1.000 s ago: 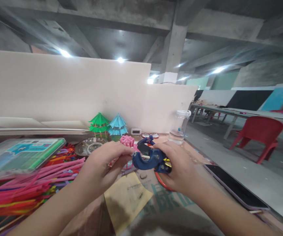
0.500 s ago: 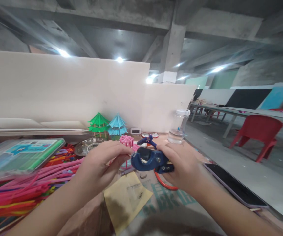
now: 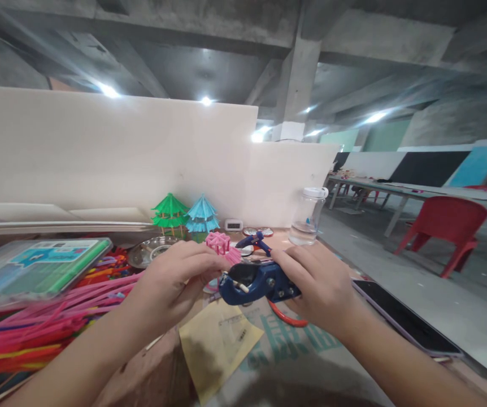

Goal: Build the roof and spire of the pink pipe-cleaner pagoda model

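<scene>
My right hand (image 3: 322, 285) is wrapped around a blue hand cutter (image 3: 247, 287) with a hooked jaw, like a pipe cutter. Inside the jaw lies a thin pale stick (image 3: 240, 286), apparently wooden. My left hand (image 3: 184, 277) is closed in a pinch at the stick's left end, its fingertips beside the jaw tip. Behind the cutter stands a pink fuzzy frame (image 3: 218, 243) of pipe cleaners, partly covered by my left hand. Under both hands lies a yellow paper square (image 3: 220, 350).
Pipe cleaners (image 3: 57, 316) and a clear plastic case (image 3: 35, 265) cover the left side. Green (image 3: 170, 212) and blue (image 3: 202, 215) paper-like pavilions stand behind, near a glue gun (image 3: 258, 243). A water bottle (image 3: 307, 217) and phone (image 3: 404, 316) are at right.
The cutter has shifted slightly down and left, and its jaw has turned so the pale stick shows more clearly. Both hands keep their grip.
</scene>
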Available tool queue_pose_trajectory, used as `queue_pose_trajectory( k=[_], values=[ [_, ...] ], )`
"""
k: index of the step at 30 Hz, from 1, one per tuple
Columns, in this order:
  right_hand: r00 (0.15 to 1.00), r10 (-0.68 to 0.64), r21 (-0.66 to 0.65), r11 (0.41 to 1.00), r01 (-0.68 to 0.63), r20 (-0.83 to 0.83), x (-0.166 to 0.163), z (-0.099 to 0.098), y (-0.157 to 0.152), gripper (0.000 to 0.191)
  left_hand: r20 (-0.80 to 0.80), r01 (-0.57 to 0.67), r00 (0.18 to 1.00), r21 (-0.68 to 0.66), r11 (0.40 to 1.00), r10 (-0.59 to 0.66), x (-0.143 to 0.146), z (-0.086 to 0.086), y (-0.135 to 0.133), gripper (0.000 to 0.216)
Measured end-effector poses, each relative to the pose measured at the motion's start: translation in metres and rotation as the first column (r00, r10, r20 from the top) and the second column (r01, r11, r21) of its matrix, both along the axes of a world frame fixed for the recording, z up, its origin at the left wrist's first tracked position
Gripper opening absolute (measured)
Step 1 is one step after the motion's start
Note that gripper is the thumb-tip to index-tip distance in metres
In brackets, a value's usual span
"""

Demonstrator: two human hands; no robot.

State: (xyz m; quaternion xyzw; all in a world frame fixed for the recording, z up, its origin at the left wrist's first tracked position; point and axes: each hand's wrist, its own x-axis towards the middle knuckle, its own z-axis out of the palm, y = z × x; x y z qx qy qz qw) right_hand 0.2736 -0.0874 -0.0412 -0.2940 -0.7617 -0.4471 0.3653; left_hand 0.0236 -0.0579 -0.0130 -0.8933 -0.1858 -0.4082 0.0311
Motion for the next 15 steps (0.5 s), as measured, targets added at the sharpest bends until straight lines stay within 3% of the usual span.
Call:
queue_pose_trajectory(
  k=[3, 5, 8, 10, 11, 13, 15],
  values=[
    [0.995, 0.058, -0.098, 0.993, -0.066, -0.075, -0.002, -0.003, 0.001, 0.033, 0.0, -0.013, 1.0, -0.031, 0.999, 0.013, 0.0, 0.002, -0.003, 0.023],
    [0.968, 0.114, -0.26, 0.95, -0.172, -0.224, -0.006, -0.005, 0.002, 0.033, 0.023, -0.052, 0.998, -0.058, 0.997, 0.053, 0.0, 0.004, -0.006, 0.019],
    [0.852, 0.095, -0.516, 0.759, -0.397, -0.515, -0.014, -0.007, 0.003, 0.03, 0.065, -0.152, 0.985, -0.117, 0.981, 0.16, 0.002, 0.003, -0.009, 0.015],
    [0.791, 0.043, -0.594, 0.636, -0.493, -0.61, -0.019, -0.008, 0.002, 0.026, 0.076, -0.199, 0.975, -0.142, 0.97, 0.211, 0.003, 0.002, -0.011, 0.017],
    [0.782, 0.035, -0.611, 0.604, -0.512, -0.622, -0.02, -0.008, 0.002, 0.024, 0.074, -0.208, 0.973, -0.143, 0.968, 0.22, 0.004, 0.001, -0.011, 0.018],
    [0.787, 0.058, -0.611, 0.597, -0.521, -0.614, -0.023, -0.009, 0.001, 0.026, 0.074, -0.214, 0.972, -0.127, 0.969, 0.225, 0.005, 0.001, -0.011, 0.019],
    [0.792, 0.094, -0.581, 0.628, -0.517, -0.603, -0.024, -0.011, 0.001, 0.029, 0.081, -0.212, 0.972, -0.104, 0.972, 0.221, 0.006, 0.001, -0.011, 0.02]
  ],
)
